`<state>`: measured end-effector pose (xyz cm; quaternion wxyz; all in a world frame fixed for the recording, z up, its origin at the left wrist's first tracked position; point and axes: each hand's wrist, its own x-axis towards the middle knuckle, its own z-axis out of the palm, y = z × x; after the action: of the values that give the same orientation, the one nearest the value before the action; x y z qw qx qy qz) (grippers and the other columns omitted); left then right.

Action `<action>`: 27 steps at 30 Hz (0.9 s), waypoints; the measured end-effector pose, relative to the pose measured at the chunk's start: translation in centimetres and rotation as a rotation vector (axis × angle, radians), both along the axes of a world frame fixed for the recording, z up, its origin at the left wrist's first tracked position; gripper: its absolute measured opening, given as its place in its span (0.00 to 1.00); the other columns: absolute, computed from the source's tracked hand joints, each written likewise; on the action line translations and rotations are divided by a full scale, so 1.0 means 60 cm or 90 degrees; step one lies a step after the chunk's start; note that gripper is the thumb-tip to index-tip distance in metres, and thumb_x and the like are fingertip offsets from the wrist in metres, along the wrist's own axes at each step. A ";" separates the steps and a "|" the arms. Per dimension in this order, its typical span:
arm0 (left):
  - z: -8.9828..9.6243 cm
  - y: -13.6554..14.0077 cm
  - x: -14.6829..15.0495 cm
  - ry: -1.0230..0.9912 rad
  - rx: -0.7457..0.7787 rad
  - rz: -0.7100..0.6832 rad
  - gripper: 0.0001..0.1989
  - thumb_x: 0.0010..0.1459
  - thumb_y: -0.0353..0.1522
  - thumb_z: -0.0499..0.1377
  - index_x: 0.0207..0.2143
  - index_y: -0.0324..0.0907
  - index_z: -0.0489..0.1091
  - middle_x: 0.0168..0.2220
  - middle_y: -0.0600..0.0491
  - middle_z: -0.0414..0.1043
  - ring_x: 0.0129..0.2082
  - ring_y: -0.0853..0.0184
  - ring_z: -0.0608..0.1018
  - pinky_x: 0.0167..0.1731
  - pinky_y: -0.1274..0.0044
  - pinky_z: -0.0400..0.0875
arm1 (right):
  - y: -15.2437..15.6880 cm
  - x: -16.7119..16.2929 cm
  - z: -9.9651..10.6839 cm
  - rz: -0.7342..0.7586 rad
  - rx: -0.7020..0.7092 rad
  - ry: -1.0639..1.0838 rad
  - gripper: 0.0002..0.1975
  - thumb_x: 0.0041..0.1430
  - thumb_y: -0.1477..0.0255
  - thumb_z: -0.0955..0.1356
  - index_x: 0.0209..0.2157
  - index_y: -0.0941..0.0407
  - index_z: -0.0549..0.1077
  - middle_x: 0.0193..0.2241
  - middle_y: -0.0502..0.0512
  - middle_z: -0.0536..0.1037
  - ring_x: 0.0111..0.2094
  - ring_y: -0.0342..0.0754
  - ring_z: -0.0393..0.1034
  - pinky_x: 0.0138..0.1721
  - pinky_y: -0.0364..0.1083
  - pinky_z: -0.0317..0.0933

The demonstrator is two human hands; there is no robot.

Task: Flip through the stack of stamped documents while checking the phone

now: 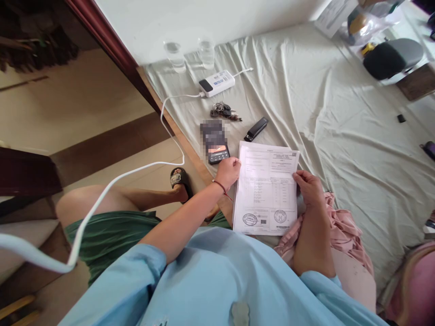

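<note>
Between my two hands is a stack of printed papers (265, 190), its top sheet bearing a table, two round stamps and a small square code. My left hand (229, 173) pinches the stack's left edge, fingers curled. At the right edge, my right hand (308, 186) grips the papers between thumb and fingers. A black stapler (256, 129) lies just beyond the top of the stack. Close to my left hand is a phone (217, 154) with its screen lit and partly blurred out. A bunch of keys (222, 110) rests farther back on the sheet.
A white power bank (217, 83) has a white cable (136, 165) running off the bed edge toward me. Two clear cups (175, 56) stand by the wall. Pink cloth (343, 224) lies beside my right forearm. A dark grey object (392, 58) and plastic bags (365, 27) sit far right.
</note>
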<state>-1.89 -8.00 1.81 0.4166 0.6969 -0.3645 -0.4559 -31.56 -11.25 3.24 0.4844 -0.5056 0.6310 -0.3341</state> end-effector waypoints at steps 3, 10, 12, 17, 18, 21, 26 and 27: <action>0.010 0.002 -0.001 0.016 0.007 0.012 0.10 0.59 0.32 0.55 0.23 0.41 0.67 0.17 0.59 0.61 0.17 0.72 0.65 0.22 0.79 0.55 | -0.001 0.001 -0.003 -0.011 -0.020 0.016 0.15 0.51 0.57 0.76 0.33 0.54 0.81 0.27 0.51 0.80 0.29 0.46 0.70 0.33 0.46 0.64; 0.027 0.002 -0.005 0.067 0.031 0.018 0.12 0.61 0.31 0.54 0.24 0.41 0.66 0.14 0.61 0.56 0.14 0.73 0.62 0.19 0.79 0.53 | -0.005 0.002 -0.005 -0.061 -0.090 0.091 0.14 0.49 0.59 0.77 0.32 0.55 0.82 0.26 0.50 0.78 0.27 0.44 0.64 0.31 0.45 0.57; 0.030 0.002 -0.005 0.080 0.038 0.022 0.12 0.61 0.29 0.54 0.23 0.42 0.65 0.14 0.61 0.55 0.13 0.73 0.62 0.18 0.80 0.53 | -0.005 0.002 -0.005 -0.064 -0.100 0.094 0.14 0.48 0.59 0.77 0.31 0.55 0.82 0.26 0.50 0.78 0.27 0.44 0.63 0.31 0.45 0.57; 0.034 0.002 -0.006 0.104 0.042 0.031 0.12 0.62 0.28 0.53 0.24 0.41 0.65 0.15 0.61 0.55 0.13 0.74 0.60 0.16 0.80 0.51 | -0.005 0.002 -0.004 -0.051 -0.100 0.085 0.14 0.48 0.59 0.77 0.31 0.54 0.82 0.26 0.50 0.78 0.27 0.44 0.64 0.31 0.45 0.58; 0.035 0.002 -0.007 0.109 0.040 0.034 0.13 0.62 0.28 0.53 0.24 0.41 0.65 0.15 0.61 0.55 0.12 0.74 0.60 0.16 0.80 0.50 | -0.005 0.002 -0.003 -0.049 -0.097 0.083 0.14 0.48 0.59 0.77 0.31 0.54 0.82 0.26 0.50 0.78 0.28 0.44 0.65 0.32 0.45 0.58; 0.035 0.003 -0.007 0.121 0.037 0.042 0.13 0.63 0.28 0.53 0.23 0.41 0.65 0.15 0.61 0.55 0.12 0.74 0.60 0.15 0.80 0.50 | -0.004 0.004 -0.001 -0.048 -0.089 0.080 0.14 0.48 0.59 0.77 0.31 0.55 0.82 0.25 0.50 0.78 0.27 0.44 0.66 0.33 0.46 0.59; 0.031 0.001 -0.006 0.095 0.031 0.039 0.13 0.63 0.29 0.53 0.24 0.41 0.66 0.15 0.61 0.57 0.13 0.74 0.62 0.16 0.80 0.51 | -0.002 0.008 0.003 -0.041 -0.085 0.071 0.14 0.48 0.59 0.77 0.31 0.55 0.82 0.26 0.50 0.79 0.28 0.44 0.66 0.32 0.45 0.61; 0.030 0.001 -0.006 0.090 0.030 0.037 0.13 0.63 0.29 0.53 0.24 0.41 0.66 0.15 0.61 0.57 0.13 0.74 0.62 0.16 0.80 0.51 | -0.002 0.009 0.004 -0.040 -0.085 0.071 0.14 0.48 0.59 0.77 0.31 0.55 0.82 0.26 0.50 0.79 0.28 0.44 0.66 0.32 0.45 0.61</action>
<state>-2.26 -7.93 3.59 0.4381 0.6828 -0.3028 -0.5002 -31.03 -11.36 3.48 0.4030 -0.5342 0.6490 -0.3620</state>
